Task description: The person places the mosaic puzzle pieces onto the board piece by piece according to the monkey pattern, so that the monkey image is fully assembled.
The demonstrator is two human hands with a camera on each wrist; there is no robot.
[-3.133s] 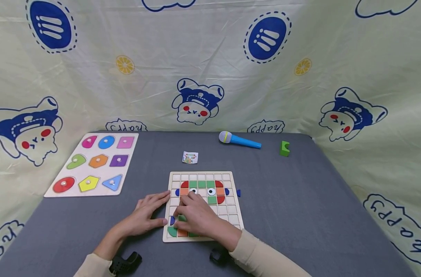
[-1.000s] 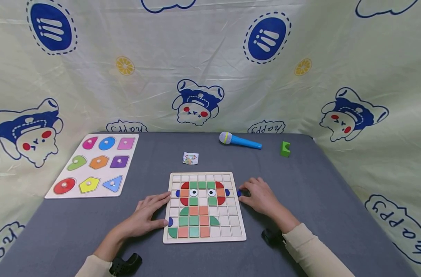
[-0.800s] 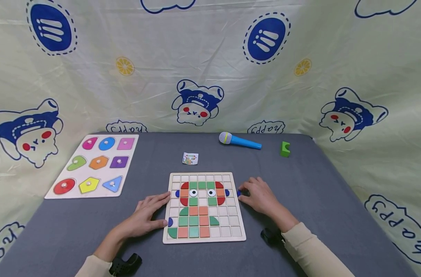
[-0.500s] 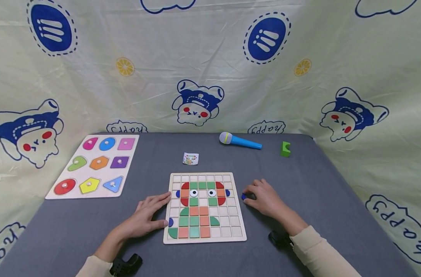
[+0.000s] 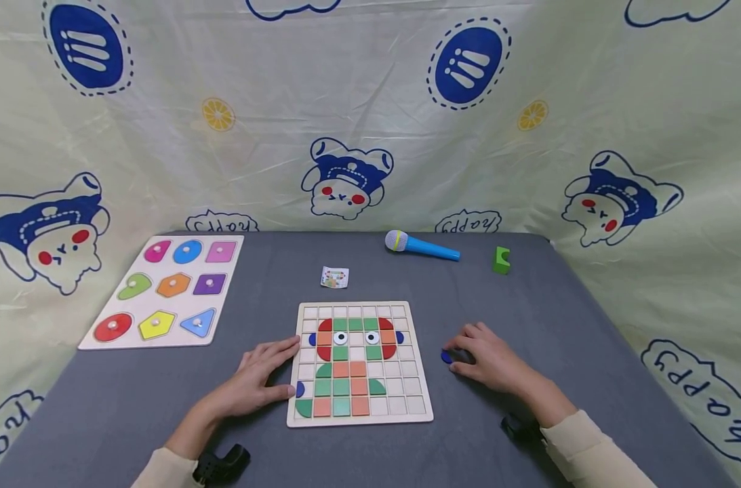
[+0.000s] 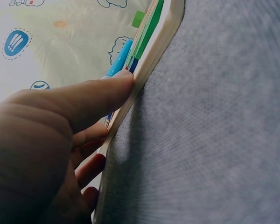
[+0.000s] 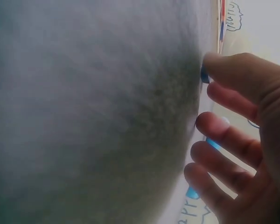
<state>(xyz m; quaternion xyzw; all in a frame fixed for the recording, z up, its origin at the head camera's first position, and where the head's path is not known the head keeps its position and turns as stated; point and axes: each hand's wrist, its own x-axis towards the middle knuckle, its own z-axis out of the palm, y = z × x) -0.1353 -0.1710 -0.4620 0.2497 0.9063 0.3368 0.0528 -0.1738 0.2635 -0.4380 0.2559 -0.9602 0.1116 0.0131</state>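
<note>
In the head view a wooden grid board [image 5: 397, 407] lies at the middle front, with green, red, orange and blue tiles making a picture with two eye pieces. My left hand [image 5: 255, 379] rests against its left edge, thumb and fingertips touching the rim; the left wrist view shows the thumb [image 6: 107, 93] on that edge. To the right of the board, my right hand [image 5: 489, 359] pinches a small blue tile [image 5: 446, 356] between thumb and index finger, low at the cloth. The right wrist view shows the blue tile [image 7: 205, 74] partly hidden by the thumb, other fingers spread loosely.
A white shape puzzle board [image 5: 184, 298] with knobbed pieces lies at the back left. Behind the grid board is a small printed card [image 5: 335, 277]. Further back are a blue toy microphone [image 5: 431, 249] and a green notched block [image 5: 501, 261]. A printed curtain hangs behind the grey table [image 5: 529, 305].
My right hand has left the board, taken hold of the blue tile beside it, and drawn it right and nearer to me. My left hand has stayed at the board's edge.
</note>
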